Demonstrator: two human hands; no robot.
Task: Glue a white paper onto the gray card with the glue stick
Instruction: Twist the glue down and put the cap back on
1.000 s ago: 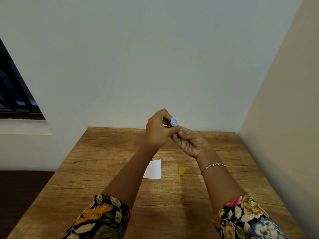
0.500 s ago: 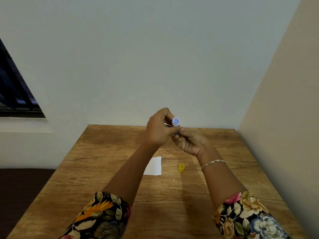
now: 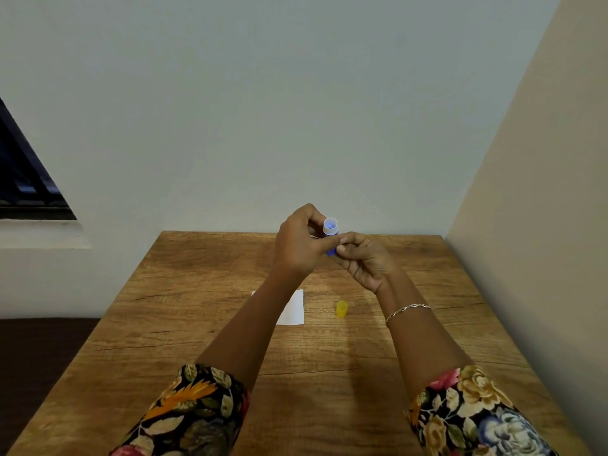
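Both hands hold an uncapped glue stick (image 3: pixel 330 229) upright above the far part of the wooden table (image 3: pixel 411 340). Its white collar and bluish glue tip face the camera. My left hand (image 3: pixel 297 245) wraps around the upper body of the stick. The fingers of my right hand (image 3: pixel 363 261) pinch its blue base from below. On the table under my left forearm lies a white paper (image 3: pixel 292 307), partly hidden by the arm. The yellow cap (image 3: pixel 341 308) stands just right of the paper. No gray card is visible.
The table's far edge meets a pale wall, and a beige wall (image 3: pixel 543 225) runs along its right side. A dark window (image 3: pixel 23 179) is at the left. Floral sleeves cover both upper arms near the table's front edge.
The hands and glue stick stay together at the same height. The view has shifted slightly, and the right fingers have moved a little around the stick's base.
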